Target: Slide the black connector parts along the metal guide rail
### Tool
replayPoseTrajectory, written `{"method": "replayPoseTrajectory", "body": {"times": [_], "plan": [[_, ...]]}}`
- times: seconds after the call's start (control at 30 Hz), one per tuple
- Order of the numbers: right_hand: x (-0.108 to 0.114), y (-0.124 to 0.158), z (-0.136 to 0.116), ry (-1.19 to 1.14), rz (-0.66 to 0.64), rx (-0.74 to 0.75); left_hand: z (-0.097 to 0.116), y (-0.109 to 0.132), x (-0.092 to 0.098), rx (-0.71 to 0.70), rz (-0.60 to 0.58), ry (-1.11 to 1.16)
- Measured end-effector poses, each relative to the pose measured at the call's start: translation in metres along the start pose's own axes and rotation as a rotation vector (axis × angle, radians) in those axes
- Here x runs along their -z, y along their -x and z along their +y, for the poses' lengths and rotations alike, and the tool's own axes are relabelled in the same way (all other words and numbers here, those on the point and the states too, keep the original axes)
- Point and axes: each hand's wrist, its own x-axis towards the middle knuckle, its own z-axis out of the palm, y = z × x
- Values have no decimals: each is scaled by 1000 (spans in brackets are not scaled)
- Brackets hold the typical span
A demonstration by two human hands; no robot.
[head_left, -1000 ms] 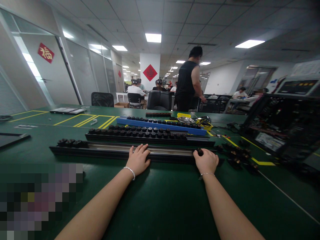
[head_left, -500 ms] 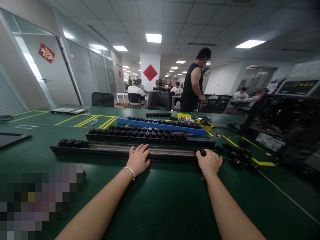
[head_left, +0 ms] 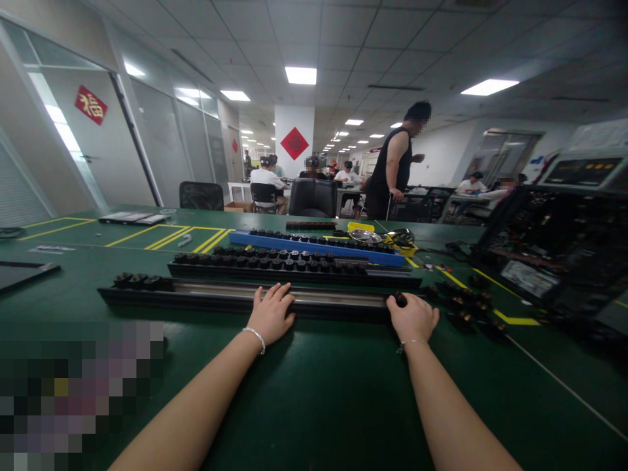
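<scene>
A long black rail [head_left: 338, 302] with a pale metal channel lies crosswise in front of me. Several black round parts [head_left: 140, 281] sit in its left end. My left hand [head_left: 271, 313] rests on the middle of the rail, fingers stretched out and spread over its top. At the rail's right end, my right hand [head_left: 413, 317] is closed round a small black round part [head_left: 401, 299], mostly hidden by the fingers. Just behind lies a second black rail [head_left: 294, 271], filled with round black parts in rows. To the right of my right hand lies a pile of loose black parts [head_left: 466, 304].
A blue rail [head_left: 314, 245] with black parts lies farther back. Near it are a metal dish [head_left: 364, 235] and a yellow tray [head_left: 360, 226]. An open equipment case [head_left: 534, 248] stands at right. A person [head_left: 392, 163] stands beyond the green table [head_left: 324, 405].
My right hand has shifted very slightly right with the black round part. My left hand stays in place. The standing person in the background has moved right.
</scene>
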Motion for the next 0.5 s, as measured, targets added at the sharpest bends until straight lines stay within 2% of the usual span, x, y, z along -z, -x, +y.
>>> {"method": "replayPoseTrajectory", "body": {"times": [0.5], "plan": [[3,-2,4,14,0,-32,-1,0,-1,0,0,5]]}}
